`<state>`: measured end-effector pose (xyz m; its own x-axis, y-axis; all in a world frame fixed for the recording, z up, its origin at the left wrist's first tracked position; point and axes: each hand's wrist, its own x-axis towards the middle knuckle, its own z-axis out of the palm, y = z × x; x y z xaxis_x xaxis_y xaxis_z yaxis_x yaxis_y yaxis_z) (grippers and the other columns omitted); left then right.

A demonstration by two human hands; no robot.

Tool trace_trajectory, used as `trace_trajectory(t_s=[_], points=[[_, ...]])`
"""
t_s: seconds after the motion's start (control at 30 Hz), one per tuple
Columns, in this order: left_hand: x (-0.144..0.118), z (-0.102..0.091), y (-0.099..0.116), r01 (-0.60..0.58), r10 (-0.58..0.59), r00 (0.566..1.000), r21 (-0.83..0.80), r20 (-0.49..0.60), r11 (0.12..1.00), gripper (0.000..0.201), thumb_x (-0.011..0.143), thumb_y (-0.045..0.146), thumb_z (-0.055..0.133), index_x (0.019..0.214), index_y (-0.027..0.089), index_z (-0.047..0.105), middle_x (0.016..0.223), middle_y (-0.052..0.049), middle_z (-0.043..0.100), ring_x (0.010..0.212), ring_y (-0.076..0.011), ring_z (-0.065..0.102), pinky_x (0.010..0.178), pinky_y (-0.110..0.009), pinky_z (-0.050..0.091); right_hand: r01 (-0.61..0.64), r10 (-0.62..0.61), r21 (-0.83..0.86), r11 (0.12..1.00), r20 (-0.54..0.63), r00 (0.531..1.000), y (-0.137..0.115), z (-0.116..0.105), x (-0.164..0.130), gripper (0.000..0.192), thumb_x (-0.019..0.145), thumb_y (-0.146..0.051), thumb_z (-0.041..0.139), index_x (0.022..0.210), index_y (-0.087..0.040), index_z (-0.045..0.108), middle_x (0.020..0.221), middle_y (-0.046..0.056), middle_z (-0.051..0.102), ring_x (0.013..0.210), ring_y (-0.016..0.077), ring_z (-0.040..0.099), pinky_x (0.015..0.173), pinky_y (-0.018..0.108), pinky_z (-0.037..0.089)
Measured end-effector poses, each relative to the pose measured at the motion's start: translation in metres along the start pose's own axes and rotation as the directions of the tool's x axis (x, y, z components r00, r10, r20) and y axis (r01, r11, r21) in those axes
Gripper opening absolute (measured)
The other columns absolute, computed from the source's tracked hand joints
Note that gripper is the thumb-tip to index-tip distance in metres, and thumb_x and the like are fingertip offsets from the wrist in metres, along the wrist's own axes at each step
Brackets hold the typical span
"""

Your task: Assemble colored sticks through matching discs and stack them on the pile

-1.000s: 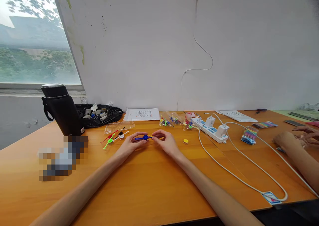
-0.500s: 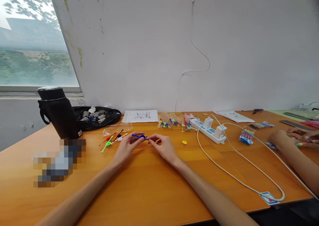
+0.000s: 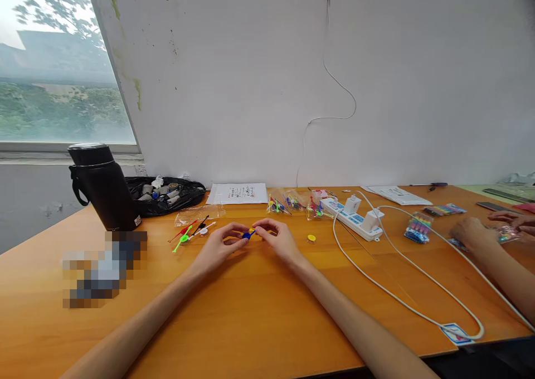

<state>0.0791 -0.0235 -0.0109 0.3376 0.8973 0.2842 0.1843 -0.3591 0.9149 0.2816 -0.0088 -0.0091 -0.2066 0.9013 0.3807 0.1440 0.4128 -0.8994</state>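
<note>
A small blue plastic piece with a round middle and a thin arm [image 3: 247, 235] is pinched between my two hands, just above the table. My left hand [image 3: 221, 244] has its thumb and fingers closed at the round part. The fingertips of my right hand [image 3: 278, 244] grip the thin arm at the other side. Something yellow shows behind the fingertips, too small to make out. To the left lie similar thin plastic pieces with round hubs, among them a green one [image 3: 183, 238], plus red, black and white ones. A round yellow piece [image 3: 311, 238] lies to the right.
A black flask [image 3: 104, 192] and a black bag [image 3: 188, 192] stand at the left. Farther back are packets of plastic pieces [image 3: 278, 203] and a power strip [image 3: 355, 220] with white cables. At the right, a co-worker's hands [image 3: 472, 234] handle a packet.
The long blue piece, earlier stretched level between both hands, now appears shorter and angled, mostly covered by fingers. My hands have come closer together. The view has shifted slightly.
</note>
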Motion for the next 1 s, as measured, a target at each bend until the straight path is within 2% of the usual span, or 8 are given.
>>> trace_trajectory(t_s=[0.13, 0.23, 0.43, 0.57, 0.73, 0.87, 1.0], points=[[-0.002, 0.004, 0.000, -0.061, 0.060, 0.997, 0.035, 0.046, 0.998, 0.034, 0.085, 0.042, 0.066, 0.113, 0.022, 0.066, 0.116, -0.008, 0.066, 0.105, -0.0207, 0.061, 0.088, -0.031, 0.053, -0.026, 0.025, 0.093, 0.995, 0.011, 1.000, -0.002, 0.000, 0.000, 0.021, 0.084, -0.037, 0.065, 0.093, -0.019, 0.073, 0.091, 0.005, 0.072, 0.085, 0.0181, 0.064, 0.075, 0.028, 0.049], [-0.003, 0.005, 0.000, -0.106, 0.103, 0.994, 0.093, 0.036, 0.990, 0.031, 0.085, 0.041, 0.065, 0.110, 0.023, 0.068, 0.112, -0.007, 0.061, 0.100, -0.0193, 0.060, 0.083, -0.029, 0.053, -0.048, 0.047, 0.157, 0.986, 0.013, 0.999, -0.002, -0.001, 0.000, 0.022, 0.083, -0.037, 0.065, 0.094, -0.019, 0.073, 0.088, 0.004, 0.071, 0.083, 0.0171, 0.063, 0.074, 0.028, 0.049], [-0.003, 0.005, 0.006, -0.171, 0.189, 0.982, 0.342, -0.021, 0.924, 0.023, 0.087, 0.036, 0.062, 0.104, 0.023, 0.069, 0.080, 0.001, 0.053, 0.071, -0.0139, 0.050, 0.069, -0.026, 0.043, -0.074, 0.070, 0.193, 0.978, 0.032, 0.997, -0.001, 0.000, 0.000, 0.025, 0.082, -0.040, 0.065, 0.093, -0.019, 0.072, 0.084, 0.004, 0.069, 0.082, 0.0162, 0.062, 0.074, 0.027, 0.047], [-0.002, 0.002, 0.006, -0.142, 0.170, 0.984, 0.348, -0.052, 0.927, 0.021, 0.088, 0.036, 0.060, 0.102, 0.022, 0.067, 0.073, 0.001, 0.057, 0.068, -0.0146, 0.052, 0.065, -0.026, 0.040, -0.157, 0.160, 0.248, 0.956, 0.009, 0.987, 0.004, 0.000, 0.002, 0.036, 0.085, -0.049, 0.057, 0.102, -0.019, 0.068, 0.078, 0.003, 0.067, 0.074, 0.0150, 0.061, 0.067, 0.026, 0.047], [0.001, -0.010, 0.004, -0.088, 0.160, 0.973, 0.372, -0.166, 0.924, 0.026, 0.088, 0.043, 0.059, 0.102, 0.023, 0.068, 0.079, 0.000, 0.064, 0.074, -0.0164, 0.057, 0.066, -0.026, 0.041, -0.224, 0.236, 0.264, 0.938, -0.016, 0.972, 0.015, -0.002, 0.004, 0.037, 0.083, -0.051, 0.056, 0.097, -0.018, 0.064, 0.073, 0.002, 0.066, 0.067, 0.0138, 0.059, 0.062, 0.025, 0.045], [0.002, -0.019, 0.005, -0.072, 0.166, 0.959, 0.368, -0.228, 0.927, 0.029, 0.088, 0.047, 0.059, 0.102, 0.023, 0.068, 0.079, -0.001, 0.064, 0.075, -0.0168, 0.059, 0.066, -0.025, 0.042, -0.242, 0.243, 0.240, 0.940, 0.027, 0.970, 0.015, 0.001, 0.003, 0.034, 0.084, -0.049, 0.054, 0.096, -0.018, 0.064, 0.071, 0.001, 0.065, 0.064, 0.0130, 0.059, 0.062, 0.025, 0.045], [0.004, -0.031, 0.007, -0.049, 0.184, 0.944, 0.434, -0.275, 0.900, 0.032, 0.089, 0.050, 0.056, 0.104, 0.022, 0.066, 0.077, 0.000, 0.063, 0.073, -0.0161, 0.058, 0.064, -0.024, 0.041, -0.255, 0.243, 0.216, 0.943, 0.082, 0.967, 0.012, 0.003, 0.000, 0.032, 0.085, -0.046, 0.053, 0.095, -0.018, 0.064, 0.071, 0.001, 0.065, 0.063, 0.0124, 0.059, 0.060, 0.024, 0.044]])
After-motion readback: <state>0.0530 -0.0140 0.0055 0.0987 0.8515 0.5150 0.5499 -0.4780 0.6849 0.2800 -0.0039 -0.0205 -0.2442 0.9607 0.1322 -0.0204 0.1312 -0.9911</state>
